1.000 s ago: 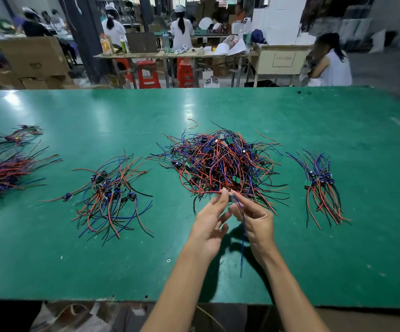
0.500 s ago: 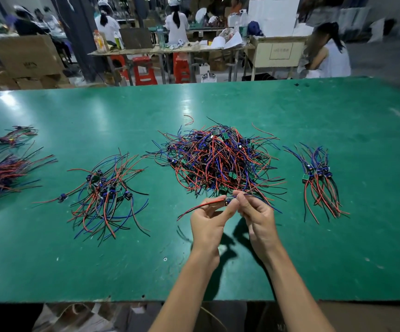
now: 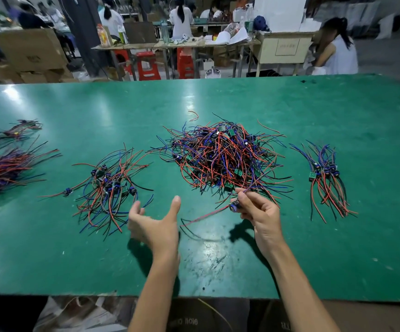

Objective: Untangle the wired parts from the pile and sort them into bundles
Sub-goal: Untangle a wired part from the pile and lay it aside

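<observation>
A tangled pile [image 3: 223,156] of red, blue and black wired parts lies in the middle of the green table [image 3: 218,259]. My right hand [image 3: 259,212] pinches one wired part [image 3: 234,206] just in front of the pile; its red and black leads trail left over the table. My left hand [image 3: 154,226] hovers open, palm up with thumb raised, between the pile and a loose bundle [image 3: 109,188] on the left. A neater bundle [image 3: 326,180] lies to the right of the pile.
Two more wire bundles [image 3: 5,168] [image 3: 14,131] lie at the table's far left edge. Beyond the table stand work tables, red stools [image 3: 146,65], cardboard boxes and several seated people. The near table edge runs just under my forearms.
My hands have parted. The left hand let go of the part and moved left, opening; the right hand keeps the part and has pulled it free of the pile.
</observation>
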A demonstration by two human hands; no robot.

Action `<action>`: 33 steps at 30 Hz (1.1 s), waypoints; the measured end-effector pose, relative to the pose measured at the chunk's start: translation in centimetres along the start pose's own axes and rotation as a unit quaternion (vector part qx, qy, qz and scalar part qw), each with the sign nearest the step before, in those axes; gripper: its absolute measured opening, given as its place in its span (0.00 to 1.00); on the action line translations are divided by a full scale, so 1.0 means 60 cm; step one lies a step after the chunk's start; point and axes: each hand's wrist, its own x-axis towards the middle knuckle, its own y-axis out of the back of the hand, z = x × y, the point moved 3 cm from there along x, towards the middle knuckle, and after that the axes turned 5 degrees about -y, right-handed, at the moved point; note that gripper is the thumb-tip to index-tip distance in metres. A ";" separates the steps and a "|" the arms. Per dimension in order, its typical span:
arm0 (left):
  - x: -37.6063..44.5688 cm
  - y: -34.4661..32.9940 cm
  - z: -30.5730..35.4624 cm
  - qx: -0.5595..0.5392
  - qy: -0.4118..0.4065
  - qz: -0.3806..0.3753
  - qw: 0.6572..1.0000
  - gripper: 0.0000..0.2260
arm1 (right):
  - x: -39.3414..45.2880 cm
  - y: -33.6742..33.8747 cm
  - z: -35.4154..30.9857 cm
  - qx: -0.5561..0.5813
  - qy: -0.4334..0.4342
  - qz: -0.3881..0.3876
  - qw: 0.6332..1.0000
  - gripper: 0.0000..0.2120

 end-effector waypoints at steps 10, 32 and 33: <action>-0.060 -0.120 0.043 0.011 -0.118 -0.440 0.890 0.06 | 0.007 0.000 0.005 -0.005 0.037 -0.008 0.999 0.09; -0.048 -0.107 0.083 0.062 0.023 -0.476 0.877 0.08 | 0.013 0.010 0.007 -0.032 0.047 -0.016 0.998 0.12; -0.048 -0.108 0.084 0.064 0.025 -0.480 0.874 0.08 | 0.013 0.009 0.007 -0.034 0.044 -0.022 0.998 0.13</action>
